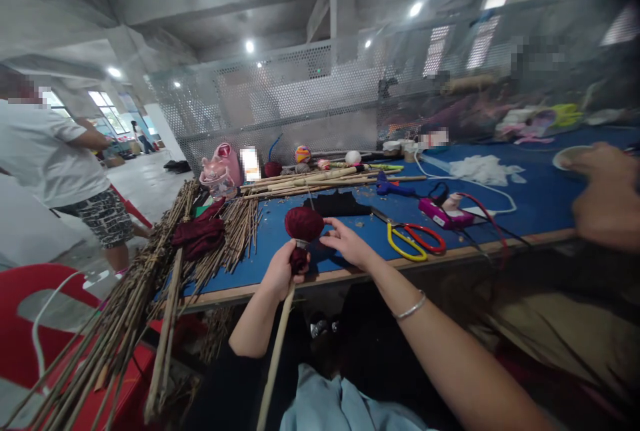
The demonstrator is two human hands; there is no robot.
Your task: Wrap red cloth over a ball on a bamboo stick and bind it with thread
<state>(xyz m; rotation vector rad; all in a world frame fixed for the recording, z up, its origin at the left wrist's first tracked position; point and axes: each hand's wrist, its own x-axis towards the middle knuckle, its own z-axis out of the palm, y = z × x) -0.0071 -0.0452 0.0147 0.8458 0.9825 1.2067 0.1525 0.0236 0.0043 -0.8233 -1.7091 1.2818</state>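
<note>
My left hand (277, 272) is wrapped round the top of a pale wooden stick (277, 351), just under a dark red fabric-covered ball (304, 223) on its end. A bunched dark red part shows below the ball, between my fingers. The stick slants down toward my lap. At the ball's right side is my right hand (349, 243), its fingers apart and the fingertips close to or touching it; I cannot tell which. A thin strand rises from the ball's top. Scissors (393, 224) with yellow and red handles lie right of my right hand, beside a black cloth (337, 204).
Bundled thin sticks (145, 284) and a dark red cloth (200, 238) cover the left side. Pale rods (310, 180) lie along the back. A purple device (446, 213) with cords and white material (485, 170) are rightward. Another person's blurred hand (607, 174) reaches in at right.
</note>
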